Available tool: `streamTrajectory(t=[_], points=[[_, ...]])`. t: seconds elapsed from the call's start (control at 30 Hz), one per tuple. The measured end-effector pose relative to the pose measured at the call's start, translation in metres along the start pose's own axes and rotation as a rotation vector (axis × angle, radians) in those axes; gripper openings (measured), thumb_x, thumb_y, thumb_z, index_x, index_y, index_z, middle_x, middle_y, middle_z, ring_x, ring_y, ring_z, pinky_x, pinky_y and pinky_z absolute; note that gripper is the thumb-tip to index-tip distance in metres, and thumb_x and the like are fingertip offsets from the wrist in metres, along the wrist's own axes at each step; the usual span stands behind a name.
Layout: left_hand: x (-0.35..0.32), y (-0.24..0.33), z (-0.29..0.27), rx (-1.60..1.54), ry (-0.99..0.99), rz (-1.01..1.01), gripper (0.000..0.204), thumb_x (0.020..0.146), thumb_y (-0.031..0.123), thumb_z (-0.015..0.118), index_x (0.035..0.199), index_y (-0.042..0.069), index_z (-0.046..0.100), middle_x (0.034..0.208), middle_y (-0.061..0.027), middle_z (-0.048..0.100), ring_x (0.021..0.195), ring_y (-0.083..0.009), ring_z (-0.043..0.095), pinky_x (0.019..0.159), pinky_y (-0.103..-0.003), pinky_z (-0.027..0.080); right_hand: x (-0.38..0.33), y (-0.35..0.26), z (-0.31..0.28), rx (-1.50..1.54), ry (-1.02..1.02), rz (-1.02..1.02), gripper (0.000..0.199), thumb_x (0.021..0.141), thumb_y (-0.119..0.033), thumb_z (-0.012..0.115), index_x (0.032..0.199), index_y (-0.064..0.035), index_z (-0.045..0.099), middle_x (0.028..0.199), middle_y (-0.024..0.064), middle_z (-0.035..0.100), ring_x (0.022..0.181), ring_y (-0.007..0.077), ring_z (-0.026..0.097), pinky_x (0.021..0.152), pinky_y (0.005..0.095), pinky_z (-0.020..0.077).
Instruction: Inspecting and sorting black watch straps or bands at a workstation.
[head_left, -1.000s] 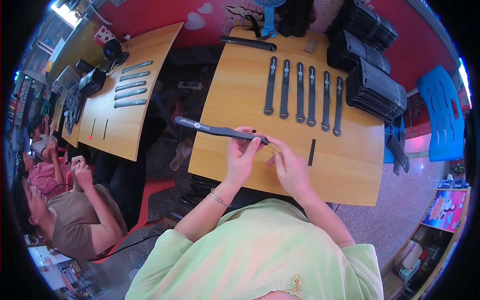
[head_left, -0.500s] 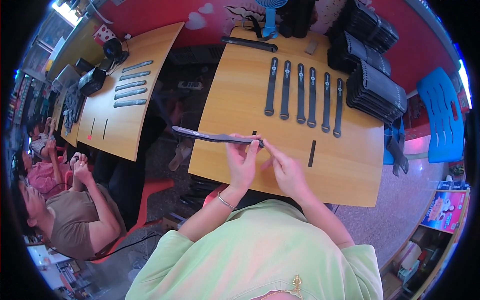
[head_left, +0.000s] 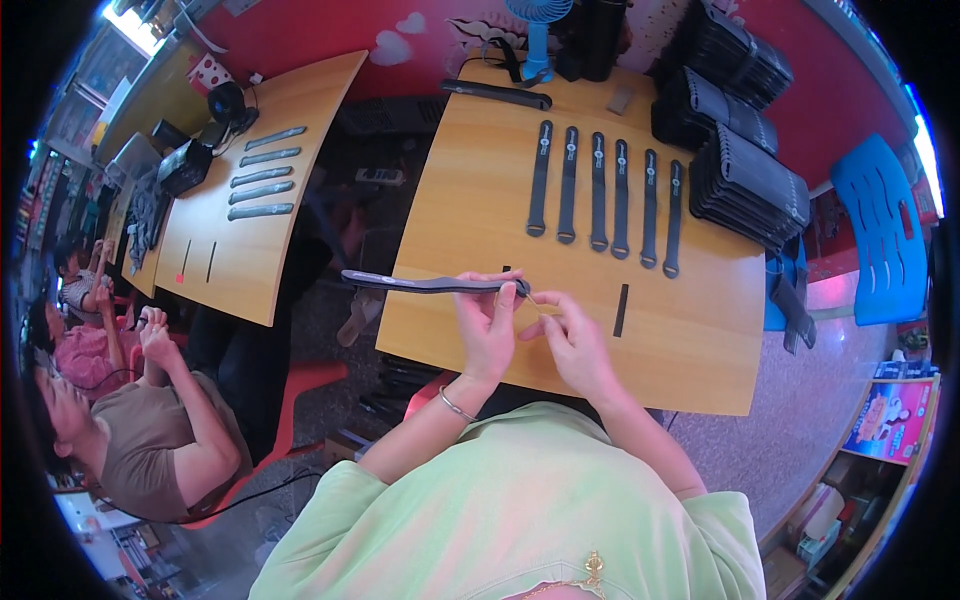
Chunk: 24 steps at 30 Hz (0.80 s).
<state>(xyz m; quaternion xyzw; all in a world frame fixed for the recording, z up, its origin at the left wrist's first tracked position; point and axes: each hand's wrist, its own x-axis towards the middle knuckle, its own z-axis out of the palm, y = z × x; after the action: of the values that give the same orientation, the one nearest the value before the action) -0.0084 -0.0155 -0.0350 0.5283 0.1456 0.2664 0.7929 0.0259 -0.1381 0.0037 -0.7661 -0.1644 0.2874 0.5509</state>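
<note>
My left hand [head_left: 487, 325] is closed around one end of a dark strap [head_left: 410, 285], or a thin stack of them, which sticks out to the left past the table's edge. White markings show near its far tip. Close by, my right hand [head_left: 572, 345] pinches a thin yellowish strand [head_left: 535, 304] that runs to the held end of the strap. Whether the strand is a rubber band is too small to tell. Beyond my hands, several dark straps [head_left: 598, 190] with a ring-like slot at the near end lie side by side on the wooden table [head_left: 480, 190].
Piles of bundled black straps [head_left: 750, 190] fill the table's right back corner. A dark strap bundle [head_left: 497, 95] and a blue fan [head_left: 538, 45] are at the back. Black strips mark the tabletop [head_left: 622, 310]. A blue chair [head_left: 880, 230] stands right; a co-worker [head_left: 170, 430] sits left.
My right hand has drawn slightly away from the strap's end, and a thin yellowish strand now shows between its fingers and the strap. The left hand keeps its hold on the strap.
</note>
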Motion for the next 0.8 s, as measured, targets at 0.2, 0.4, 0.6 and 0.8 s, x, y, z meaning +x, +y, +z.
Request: streamTrajectory(t=[0.2, 0.4, 0.6, 0.8], points=[[0.002, -0.001, -0.001, -0.035, 0.001, -0.004, 0.026, 0.094, 0.010, 0.055, 0.109, 0.007, 0.033, 0.112, -0.0158, 0.056, 0.102, -0.0206, 0.059, 0.087, -0.034, 0.053, 0.004, 0.010, 0.010, 0.050, 0.020, -0.109, 0.033, 0.095, -0.006, 0.041, 0.128, -0.0061, 0.048, 0.082, 0.0074, 0.069, 0.068, 0.0059, 0.052, 0.066, 0.0222, 0.0399], [0.006, 0.000, -0.007, 0.031, -0.057, 0.124, 0.025, 0.094, 0.007, 0.053, 0.108, 0.008, 0.033, 0.117, -0.0170, 0.054, 0.113, -0.0243, 0.055, 0.092, -0.036, 0.050, 0.004, 0.008, 0.009, 0.220, 0.007, -0.053, 0.034, 0.095, -0.004, 0.040, 0.127, -0.0066, 0.050, 0.077, 0.0047, 0.067, 0.065, 0.0044, 0.050, 0.062, 0.0202, 0.0386], [0.007, -0.001, -0.011, 0.032, -0.081, 0.113, 0.025, 0.094, 0.005, 0.053, 0.109, 0.006, 0.034, 0.116, -0.0175, 0.055, 0.113, -0.0249, 0.055, 0.094, -0.033, 0.049, 0.000, 0.005, 0.004, -0.119, 0.078, -0.142, 0.036, 0.093, -0.003, 0.044, 0.127, -0.0111, 0.050, 0.078, 0.0046, 0.069, 0.055, 0.0094, 0.050, 0.054, 0.0247, 0.0405], [0.006, 0.002, -0.011, 0.016, -0.101, 0.090, 0.027, 0.093, 0.004, 0.054, 0.112, 0.004, 0.034, 0.112, -0.0185, 0.055, 0.107, -0.0218, 0.057, 0.094, -0.033, 0.047, 0.002, 0.001, 0.006, -0.241, 0.117, -0.174, 0.033, 0.094, -0.007, 0.045, 0.126, -0.0134, 0.048, 0.083, 0.0098, 0.069, 0.074, 0.0319, 0.065, 0.065, 0.0390, 0.0492]])
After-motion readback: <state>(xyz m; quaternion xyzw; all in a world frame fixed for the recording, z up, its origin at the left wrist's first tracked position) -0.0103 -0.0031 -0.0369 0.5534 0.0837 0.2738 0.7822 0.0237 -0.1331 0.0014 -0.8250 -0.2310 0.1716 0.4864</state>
